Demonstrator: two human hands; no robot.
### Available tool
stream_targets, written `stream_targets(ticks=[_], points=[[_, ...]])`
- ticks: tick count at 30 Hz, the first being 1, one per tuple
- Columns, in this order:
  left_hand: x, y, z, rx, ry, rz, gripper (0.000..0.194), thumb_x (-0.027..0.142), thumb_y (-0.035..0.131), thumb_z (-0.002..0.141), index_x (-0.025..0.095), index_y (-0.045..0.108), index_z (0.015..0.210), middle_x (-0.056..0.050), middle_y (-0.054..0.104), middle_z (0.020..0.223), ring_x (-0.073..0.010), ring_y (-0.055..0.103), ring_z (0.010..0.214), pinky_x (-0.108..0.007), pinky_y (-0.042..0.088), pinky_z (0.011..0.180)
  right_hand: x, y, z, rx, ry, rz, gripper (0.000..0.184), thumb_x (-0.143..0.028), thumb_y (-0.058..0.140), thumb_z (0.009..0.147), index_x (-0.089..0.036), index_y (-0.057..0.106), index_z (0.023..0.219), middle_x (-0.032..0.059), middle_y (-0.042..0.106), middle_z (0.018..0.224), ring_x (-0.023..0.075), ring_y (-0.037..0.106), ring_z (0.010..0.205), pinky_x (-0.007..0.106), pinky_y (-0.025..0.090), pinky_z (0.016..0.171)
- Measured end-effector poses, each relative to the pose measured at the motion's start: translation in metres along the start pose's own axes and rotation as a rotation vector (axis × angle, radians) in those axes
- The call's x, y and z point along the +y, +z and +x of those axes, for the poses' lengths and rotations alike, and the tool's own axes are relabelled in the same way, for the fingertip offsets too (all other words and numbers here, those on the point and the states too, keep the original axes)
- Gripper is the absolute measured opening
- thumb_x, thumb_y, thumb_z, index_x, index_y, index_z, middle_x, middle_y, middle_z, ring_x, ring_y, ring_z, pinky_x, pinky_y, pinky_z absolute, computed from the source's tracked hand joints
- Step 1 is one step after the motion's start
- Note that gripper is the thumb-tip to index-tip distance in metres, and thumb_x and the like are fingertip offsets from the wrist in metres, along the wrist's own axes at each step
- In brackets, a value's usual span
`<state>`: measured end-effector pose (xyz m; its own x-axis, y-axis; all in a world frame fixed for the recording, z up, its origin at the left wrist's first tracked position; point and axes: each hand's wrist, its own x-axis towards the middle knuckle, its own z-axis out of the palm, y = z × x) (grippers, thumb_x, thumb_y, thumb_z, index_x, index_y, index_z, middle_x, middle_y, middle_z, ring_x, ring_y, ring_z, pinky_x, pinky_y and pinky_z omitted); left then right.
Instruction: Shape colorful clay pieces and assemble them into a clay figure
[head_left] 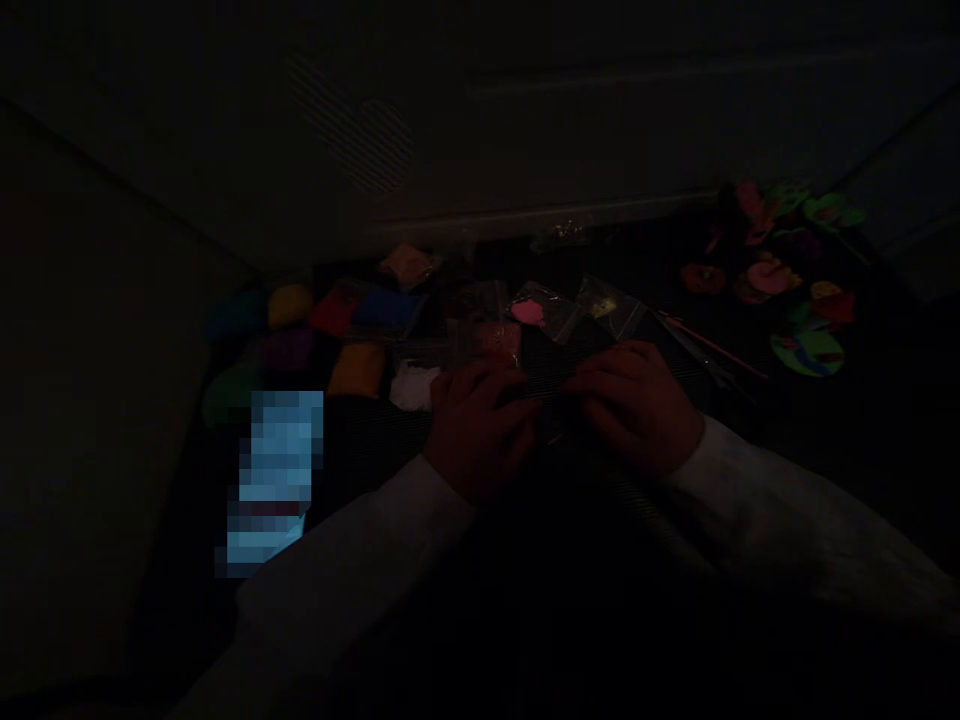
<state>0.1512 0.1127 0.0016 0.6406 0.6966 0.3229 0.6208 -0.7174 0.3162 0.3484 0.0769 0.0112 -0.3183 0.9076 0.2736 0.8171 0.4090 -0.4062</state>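
Note:
The scene is very dark. My left hand (480,430) is low over the dark surface, its fingers curled together beside a white packet (415,387) and a clear bag with pinkish content (496,342). Facing it across a small gap, my right hand (637,405) also has its fingers bent and pressed together. What either set of fingertips holds is lost in the dark. A tiny pinkish piece (554,438) shows between the two hands. Just beyond my right hand lie a bag with yellow bits (602,305) and a pair of scissors (697,355).
Colored packets, including an orange one (358,369) and a blue one (386,310), lie on the left. A lit phone screen (277,480), pixelated, is near my left sleeve. Several colorful shaped pieces, one a green disc (808,353), sit at right. A wall (600,140) rises behind.

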Motion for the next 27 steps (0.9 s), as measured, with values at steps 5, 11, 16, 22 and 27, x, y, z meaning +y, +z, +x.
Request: stream_targets(ticks=[5,11,16,22,27], points=[[-0.0035,0.0011,0.0009,0.022,-0.007,0.016,0.014,0.026,0.053,0.075,0.027,0.065,0.084,0.0,0.061,0.101,-0.0237,0.044,0.102,-0.045,0.03,0.084,-0.001,0.0,-0.0002,0.005,-0.002,0.001,0.021,-0.018,0.047,0.077,-0.021,0.059,0.094,0.0017,0.06,0.095,0.0164,0.052,0.09,0.038,0.028,0.085],[-0.0028,0.0023,0.0005,0.018,0.0,0.017,0.012,0.029,0.054,0.075,0.027,0.065,0.08,0.0,0.061,0.1,-0.0246,0.044,0.103,-0.045,0.03,0.083,-0.0012,-0.0003,0.0008,-0.017,0.004,0.003,0.022,-0.018,0.046,0.077,-0.022,0.059,0.095,0.0017,0.06,0.095,0.0165,0.052,0.09,0.039,0.027,0.086],[-0.0035,0.0006,0.0008,0.015,-0.036,-0.015,0.013,0.028,0.053,0.076,0.026,0.064,0.084,0.0,0.062,0.098,-0.0229,0.046,0.102,-0.044,0.03,0.084,-0.0014,-0.0008,0.0009,-0.019,0.001,0.005,0.023,-0.017,0.046,0.076,-0.022,0.059,0.095,0.002,0.06,0.095,0.0165,0.052,0.09,0.038,0.027,0.085],[-0.0069,0.0003,0.0025,-0.024,-0.078,-0.028,0.013,0.029,0.053,0.077,0.025,0.064,0.081,0.0,0.063,0.094,-0.0214,0.047,0.099,-0.042,0.031,0.084,-0.0022,-0.0003,0.0008,-0.02,0.007,0.003,0.022,-0.018,0.046,0.077,-0.022,0.059,0.095,0.0014,0.06,0.095,0.016,0.052,0.09,0.038,0.026,0.086],[-0.0054,0.0037,0.0025,-0.007,-0.082,-0.031,0.012,0.029,0.053,0.076,0.025,0.064,0.08,0.001,0.063,0.093,-0.021,0.047,0.099,-0.042,0.03,0.085,-0.0025,-0.0001,0.0007,-0.011,0.004,-0.001,0.022,-0.018,0.047,0.077,-0.022,0.059,0.094,0.0009,0.06,0.095,0.0156,0.052,0.09,0.037,0.026,0.086]])
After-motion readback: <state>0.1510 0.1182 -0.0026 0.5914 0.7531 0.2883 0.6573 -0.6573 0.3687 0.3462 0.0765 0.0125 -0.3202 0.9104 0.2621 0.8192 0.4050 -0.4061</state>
